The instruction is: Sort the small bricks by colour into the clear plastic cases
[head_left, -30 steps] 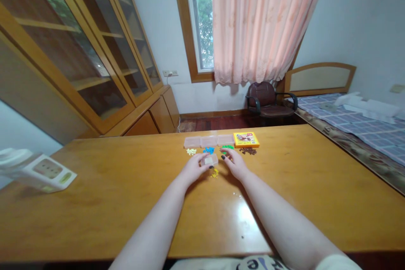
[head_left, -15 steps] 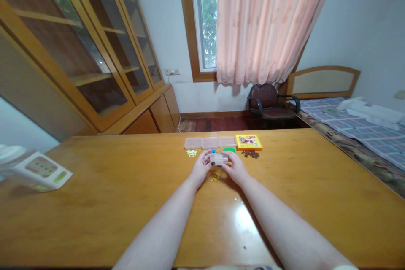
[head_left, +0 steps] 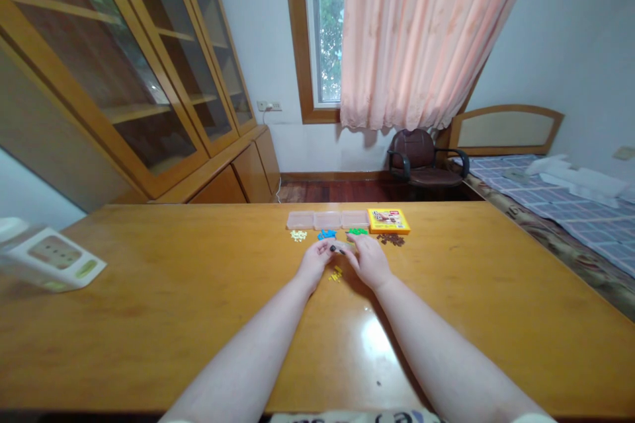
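Between both hands is a small clear plastic box (head_left: 343, 246) with a few black pieces (head_left: 333, 248) at its near side. My left hand (head_left: 313, 266) grips its left end, fingers curled round it. At the right end, my right hand (head_left: 371, 263) holds it with the thumb in front and the fingers reaching over the top. Small yellow pieces (head_left: 336, 273) lie on the table just below the hands. Beyond them are piles of blue pieces (head_left: 327, 234) and green pieces (head_left: 358, 231), the green partly behind my right fingers.
Three clear trays (head_left: 300, 219) and a yellow picture box (head_left: 388, 219) stand in a row on the wooden table (head_left: 198, 317). Cream pieces (head_left: 298, 236) and brown pieces (head_left: 391, 239) lie before them. A white container (head_left: 54, 258) is at the left, an armchair (head_left: 421, 158) beyond.
The clear box has tipped, and less of its front shows between my hands. My right fingers have stretched farther over it. The blue pile is now more visible. The view has shifted slightly.
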The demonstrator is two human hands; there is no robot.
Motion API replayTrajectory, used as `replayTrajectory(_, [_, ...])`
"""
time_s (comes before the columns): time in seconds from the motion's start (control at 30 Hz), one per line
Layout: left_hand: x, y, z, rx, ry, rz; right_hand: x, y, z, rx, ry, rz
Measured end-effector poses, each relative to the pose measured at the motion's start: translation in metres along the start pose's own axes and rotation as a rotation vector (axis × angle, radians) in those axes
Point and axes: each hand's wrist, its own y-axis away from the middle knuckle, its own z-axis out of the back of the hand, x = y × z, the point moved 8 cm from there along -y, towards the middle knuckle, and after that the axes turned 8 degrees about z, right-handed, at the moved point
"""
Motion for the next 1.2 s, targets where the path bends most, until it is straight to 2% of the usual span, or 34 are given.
replayTrajectory(0.2, [0.001, 0.001, -0.002, 0.013, 0.007, 0.013, 0.01, -0.001, 0.004, -0.018, 0.2, 0.083])
replayTrajectory(0.47, [0.0, 0.003, -0.007, 0.014, 0.022, 0.036, 0.017, 0.002, 0.01, -0.21, 0.357, 0.221])
replayTrajectory(0.63, [-0.001, 0.004, -0.012, 0.043, 0.022, 0.049, 0.021, 0.003, 0.013, -0.25, 0.449, 0.236])
replayTrajectory(0.8, [-0.002, 0.004, -0.015, 0.078, -0.031, 0.012, 0.02, 0.002, 0.016, -0.254, 0.462, 0.223])
replayTrajectory(0.93, [-0.007, 0.005, -0.012, 0.048, -0.017, -0.037, 0.015, 0.0, 0.018, -0.244, 0.414, 0.197])
replayTrajectory(1.2, [-0.004, 0.007, -0.007, 0.067, 0.095, 0.017, -0.017, 0.004, 0.031, -0.414, 0.209, -0.025])
